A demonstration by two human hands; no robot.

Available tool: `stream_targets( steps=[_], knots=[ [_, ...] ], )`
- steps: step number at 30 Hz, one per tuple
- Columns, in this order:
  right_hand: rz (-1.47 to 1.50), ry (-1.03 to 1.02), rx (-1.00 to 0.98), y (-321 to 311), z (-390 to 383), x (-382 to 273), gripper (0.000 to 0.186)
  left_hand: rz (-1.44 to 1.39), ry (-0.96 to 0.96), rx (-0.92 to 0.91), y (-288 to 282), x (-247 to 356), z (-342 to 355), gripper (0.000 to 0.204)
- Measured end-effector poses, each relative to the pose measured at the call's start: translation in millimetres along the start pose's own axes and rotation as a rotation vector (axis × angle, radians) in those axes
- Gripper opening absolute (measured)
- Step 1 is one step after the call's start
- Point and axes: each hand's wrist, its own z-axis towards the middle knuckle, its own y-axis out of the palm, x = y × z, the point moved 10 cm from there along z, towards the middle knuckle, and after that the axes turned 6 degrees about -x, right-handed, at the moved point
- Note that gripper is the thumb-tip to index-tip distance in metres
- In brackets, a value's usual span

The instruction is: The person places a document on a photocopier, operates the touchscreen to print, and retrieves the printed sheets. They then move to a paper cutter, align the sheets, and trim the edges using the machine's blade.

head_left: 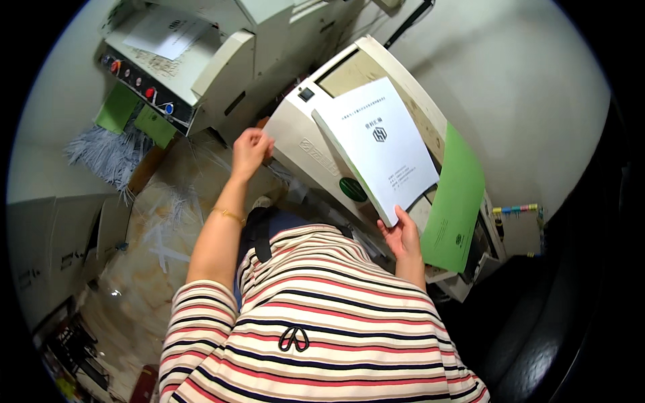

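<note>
A thick white booklet point(377, 148) with black print and a dark hexagonal emblem on its cover rests tilted over the top of a cream-coloured office machine point(295, 134). My right hand point(403, 236) grips its lower end, thumb on the cover and fingers along the spine edge. Under the booklet's right side, a green printed sheet point(457, 201) hangs across the machine. At the machine's left corner is my left hand point(252, 153), raised with its fingers curled in; nothing shows in them.
Up left stands a larger machine with a control panel point(144, 87) of coloured buttons and a white printed sheet point(168, 30) on its top. Shredded paper strips point(114, 154) hang below it, and more scraps litter the floor point(161, 235). A black padded seat point(531, 329) is at lower right.
</note>
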Motion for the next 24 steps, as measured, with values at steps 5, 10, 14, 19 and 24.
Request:
stream_targets(
  steps=[5, 10, 14, 19, 24],
  knots=[
    [-0.009, -0.007, -0.007, 5.5, -3.3, -1.8, 0.032, 0.559, -0.697, -0.879, -109.9, -88.5, -104.0, 0.019],
    [-0.015, -0.027, 0.031, 10.6, -10.1, -6.0, 0.031, 1.162, -0.378, 0.423, -478.0, 142.4, -27.5, 0.026],
    [0.062, -0.055, 0.013, 18.1, -8.1, -9.4, 0.036, 1.238, 0.019, 1.236, -568.7, 323.7, -82.9, 0.041],
    [0.117, -0.177, -0.047, 30.1, 13.6, -23.1, 0.05, 0.51, 0.41, 1.003, -391.5, 227.2, -61.7, 0.044],
    [0.014, -0.309, -0.12, 23.8, 0.7, -23.2, 0.051, 0.193, 0.216, 0.008, -74.2, 92.7, -54.5, 0.026]
  ],
)
